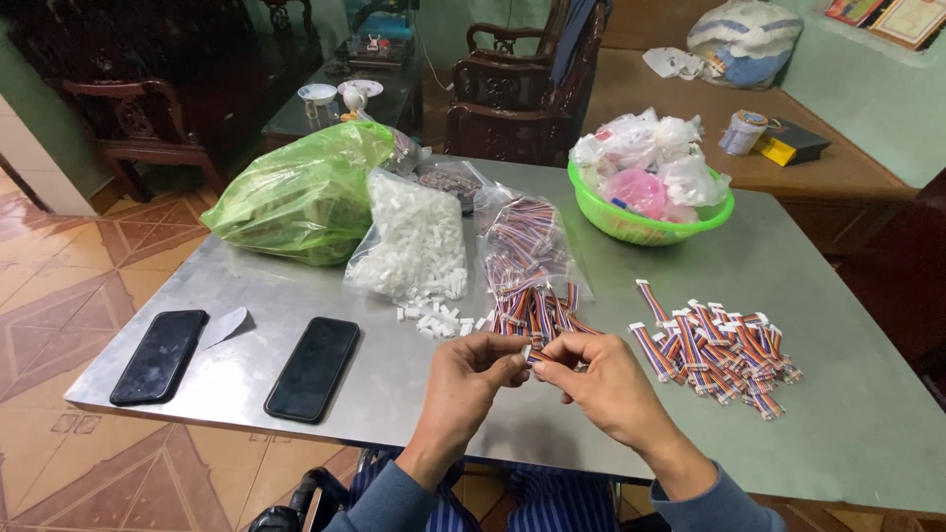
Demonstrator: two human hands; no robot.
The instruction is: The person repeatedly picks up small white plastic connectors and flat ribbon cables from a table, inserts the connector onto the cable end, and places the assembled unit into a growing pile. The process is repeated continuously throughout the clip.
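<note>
Fingertips of both hands meet over the near middle of the metal table (246, 286), pinched together on a short striped ribbon cable (533, 358) with a small white plug at its end. The left hand (471, 374) grips the plug end and the right hand (601, 379) the wires just beside it; most of the piece is hidden between them, so its long axis cannot be told.

Just beyond the fingers a clear bag (522, 246) spills more striped cables toward them. To its left another clear bag (414, 241) holds white plastic connectors, some loose on the steel. A green bag (305, 192) bulges at far left. A green basin (645, 222) at far right is heaped with small plastic bags. Finished cables (714, 345) lie piled right of the hands. Two dark phones (158, 357) (312, 367) lie near left.
</note>
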